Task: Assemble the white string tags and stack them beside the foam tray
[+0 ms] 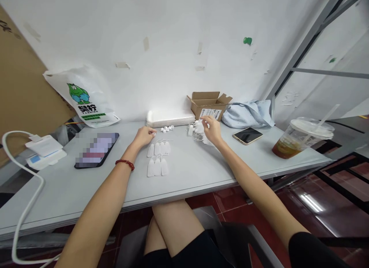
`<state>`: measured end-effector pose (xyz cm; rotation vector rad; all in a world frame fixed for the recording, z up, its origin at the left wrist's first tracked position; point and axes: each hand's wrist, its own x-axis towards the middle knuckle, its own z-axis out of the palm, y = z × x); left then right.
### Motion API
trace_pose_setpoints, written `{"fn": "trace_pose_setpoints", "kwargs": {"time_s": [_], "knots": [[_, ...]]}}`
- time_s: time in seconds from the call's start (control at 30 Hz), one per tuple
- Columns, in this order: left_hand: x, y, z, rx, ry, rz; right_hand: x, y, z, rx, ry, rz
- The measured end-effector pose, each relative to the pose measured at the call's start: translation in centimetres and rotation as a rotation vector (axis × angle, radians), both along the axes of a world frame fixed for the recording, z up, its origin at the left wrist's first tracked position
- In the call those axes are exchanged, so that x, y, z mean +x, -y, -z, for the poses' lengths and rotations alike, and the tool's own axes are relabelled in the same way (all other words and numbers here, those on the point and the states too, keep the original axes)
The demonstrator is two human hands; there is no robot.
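My left hand (145, 136) rests on the table with its fingers closed around a small white piece that looks like a cap, partly hidden by the fingertips. Just beyond it lie several small white caps (166, 129). My right hand (212, 130) is bent over a pile of white tags with strings (197, 129), its thumb and fingers curled inward; what they grip is hidden. Between my hands and nearer to me, white rounded tags (157, 167) lie flat in two rows, their strings pointing away from me.
A stack of white trays (170, 118) stands against the wall beside an open cardboard box (209, 102) and a pale blue cloth bag (248, 113). Phones lie left (97, 150) and right (248, 136). A drink cup (301, 138) tilts at right; a white cable (31, 198) hangs left.
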<state>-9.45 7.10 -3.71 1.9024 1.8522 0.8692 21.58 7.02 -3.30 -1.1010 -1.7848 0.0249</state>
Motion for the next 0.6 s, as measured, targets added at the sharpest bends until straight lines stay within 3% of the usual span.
{"fn": "trace_pose_setpoints", "kwargs": {"time_s": [0.2, 0.4, 0.6], "knots": [[0.3, 0.3, -0.2, 0.012, 0.028, 0.002, -4.0, 3.0, 0.6, -0.17, 0.279, -0.355], [0.8, 0.6, -0.5, 0.094, 0.042, -0.035, -5.0, 3.9, 0.9, -0.21, 0.427, -0.354], [1.7, 1.5, -1.3, 0.111, 0.262, -0.014, -6.5, 5.7, 0.9, -0.264, 0.461, -0.569]]}}
